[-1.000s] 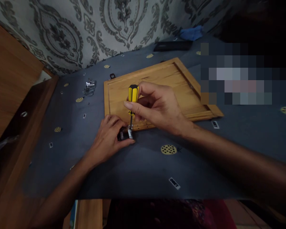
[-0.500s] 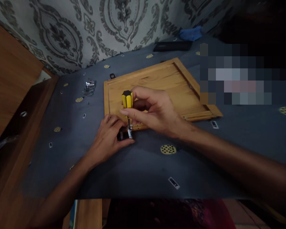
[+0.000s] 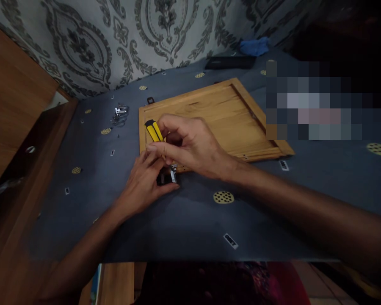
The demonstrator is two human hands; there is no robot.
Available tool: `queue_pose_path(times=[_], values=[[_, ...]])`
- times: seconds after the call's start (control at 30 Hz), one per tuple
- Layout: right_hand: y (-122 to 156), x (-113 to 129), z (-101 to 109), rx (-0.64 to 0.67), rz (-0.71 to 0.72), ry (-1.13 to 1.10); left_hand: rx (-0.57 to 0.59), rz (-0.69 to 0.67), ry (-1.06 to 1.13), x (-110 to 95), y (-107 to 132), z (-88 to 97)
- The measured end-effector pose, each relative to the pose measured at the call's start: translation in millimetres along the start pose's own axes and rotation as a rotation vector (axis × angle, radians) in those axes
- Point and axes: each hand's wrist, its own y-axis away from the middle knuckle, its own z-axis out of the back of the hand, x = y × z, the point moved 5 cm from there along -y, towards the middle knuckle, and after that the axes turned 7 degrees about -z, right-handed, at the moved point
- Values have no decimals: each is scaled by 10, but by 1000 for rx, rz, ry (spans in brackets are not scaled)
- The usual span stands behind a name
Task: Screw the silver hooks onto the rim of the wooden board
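Taking 12 o'clock as straight away from you, your right hand (image 3: 190, 146) is closed in a pinch on the yellow-and-black screwdriver (image 3: 154, 131), its handle end tilted toward 11 o'clock; the tip is hidden, so whether it sits in a screw head cannot be told. Your left hand (image 3: 144, 182) is curled around the metal hinge (image 3: 173, 174), thumb on the near side, at roughly the 7 o'clock edge of the framed wooden panel (image 3: 228, 112), which lies flat on the cloth-covered surface (image 3: 184, 228). With the driver leaning like this, the tip could ride out of a slot and scrape the wood or jab your left fingers, which are just beside it. If the left grip slackens, the hinge could twist out of line under the turning force. The panel rests on loose-looking cloth, so sideways pressure might make it slide. Between 10 and 11 o'clock from the hinge is a pile of metal hardware (image 3: 120, 113), and a small fastener (image 3: 118, 136) lies nearer 10 o'clock; a tug on the cloth could scatter them.
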Motion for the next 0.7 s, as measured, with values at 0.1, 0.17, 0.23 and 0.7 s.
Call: queue_pose_path(times=[0.1,0.17,0.23,0.7], values=[[14,-11,22,-12,-43,3,16,5,4,-7,-13,2],[17,-16,24,-10,-58,3,14,6,3,-7,-21,6],[15,-18,20,-6,-61,3,7,7,2,-6,-25,10],[32,-38,-68,-174,-65,-41,-18,-19,-3,14,0,3]])
